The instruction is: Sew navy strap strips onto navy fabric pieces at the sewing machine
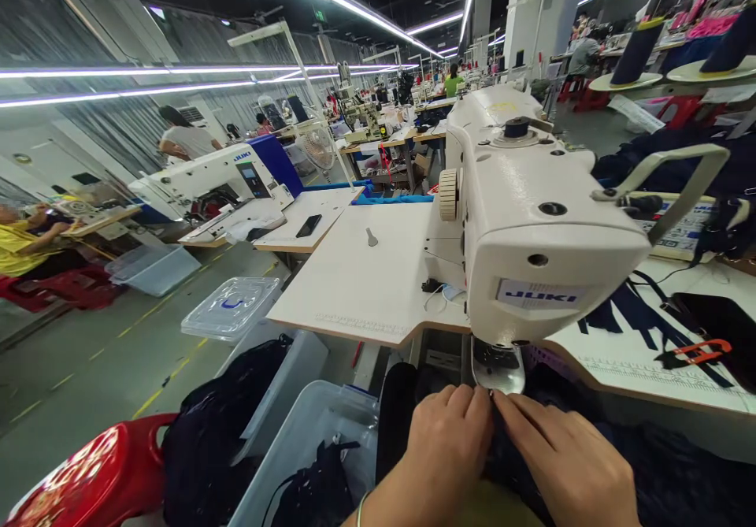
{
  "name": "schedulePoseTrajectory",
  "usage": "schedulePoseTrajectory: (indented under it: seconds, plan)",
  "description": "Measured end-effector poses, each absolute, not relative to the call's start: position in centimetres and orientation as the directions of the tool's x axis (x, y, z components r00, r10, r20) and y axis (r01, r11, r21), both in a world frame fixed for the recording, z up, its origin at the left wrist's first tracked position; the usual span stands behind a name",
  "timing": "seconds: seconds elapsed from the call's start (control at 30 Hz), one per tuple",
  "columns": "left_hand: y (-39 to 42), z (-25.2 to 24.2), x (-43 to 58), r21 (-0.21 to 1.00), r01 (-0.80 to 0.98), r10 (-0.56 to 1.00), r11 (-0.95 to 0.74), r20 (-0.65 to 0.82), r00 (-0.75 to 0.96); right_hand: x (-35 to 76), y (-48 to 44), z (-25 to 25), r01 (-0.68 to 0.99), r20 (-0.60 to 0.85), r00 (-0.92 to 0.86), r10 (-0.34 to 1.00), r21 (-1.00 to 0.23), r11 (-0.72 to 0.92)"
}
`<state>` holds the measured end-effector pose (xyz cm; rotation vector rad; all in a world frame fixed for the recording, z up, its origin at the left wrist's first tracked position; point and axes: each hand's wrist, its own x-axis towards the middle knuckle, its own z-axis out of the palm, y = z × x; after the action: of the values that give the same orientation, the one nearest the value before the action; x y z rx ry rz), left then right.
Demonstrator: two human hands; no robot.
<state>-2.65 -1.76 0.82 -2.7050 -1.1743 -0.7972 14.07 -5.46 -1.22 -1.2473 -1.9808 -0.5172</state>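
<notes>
Both my hands meet at the front of a white JUKI sewing machine, just below its head. My left hand has its fingers curled and pressed together on dark navy fabric. Close against it, my right hand pinches the same fabric with fingertips nearly touching the left ones. A shiny metal plate under the machine head lies right beyond the fingertips. Something tiny shows between the fingertips, too small to name. More of the fabric hangs down over the lap, partly hidden by my hands.
Orange-handled thread snips and a black phone lie on the right table. A small metal piece rests on the left table. Plastic bins with navy pieces and a red stool stand at lower left.
</notes>
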Motion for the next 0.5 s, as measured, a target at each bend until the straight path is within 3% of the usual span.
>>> schedulePoseTrajectory:
  seconds: [0.07, 0.13, 0.3, 0.5]
  plan:
    - [-1.72, 1.06, -2.83, -0.012, 0.702, 0.608, -0.712, 0.489, 0.625, 13.98, -5.47, -1.36, 0.884, 0.768, -0.235, 0.596, -0.087, 0.460]
    - [-1.77, 1.25, -2.92, -0.063, 0.682, 0.576, -0.729, 0.482, 0.660, 13.85, -5.39, -1.60, 0.865, 0.768, -0.198, 0.609, -0.155, 0.477]
    - [-2.06, 0.99, -2.68, -0.053, 0.652, 0.553, -0.757, 0.480, 0.681, 13.57, -4.97, -1.88, 0.823, 0.745, -0.132, 0.654, -0.285, 0.491]
    - [-1.78, 0.37, -2.38, 0.011, 0.708, 0.614, -0.706, 0.508, 0.605, 14.48, -4.87, -1.80, 0.738, 0.665, -0.195, 0.721, -0.385, 0.554]
